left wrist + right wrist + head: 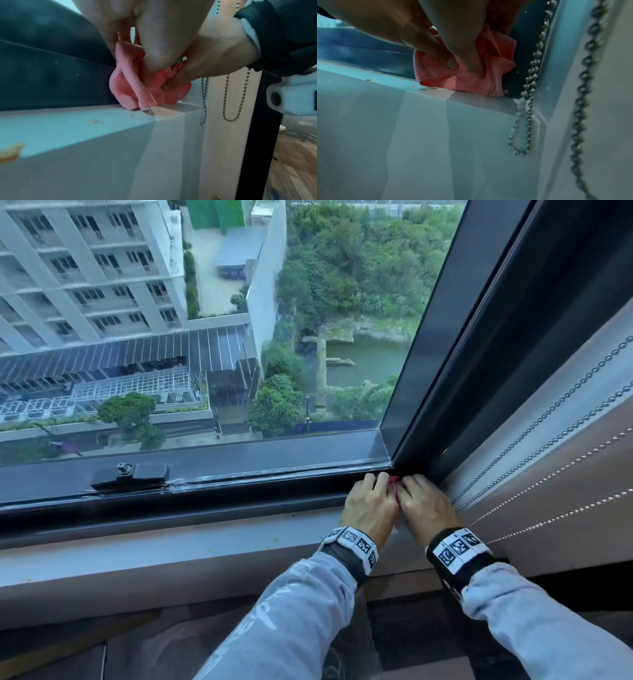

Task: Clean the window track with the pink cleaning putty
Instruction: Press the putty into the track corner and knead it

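The head view looks down from above on the window's right corner, while both wrist views look up close from below the sill [72, 121], sharing the putty [130, 93] and chains [529, 75].

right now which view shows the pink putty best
The left wrist view: the pink putty is large, sharply lit, folds visible, pressed at the sill edge by both hands. The right wrist view shows it dimmer, partly finger-covered. The head view shows only a sliver between the hands.
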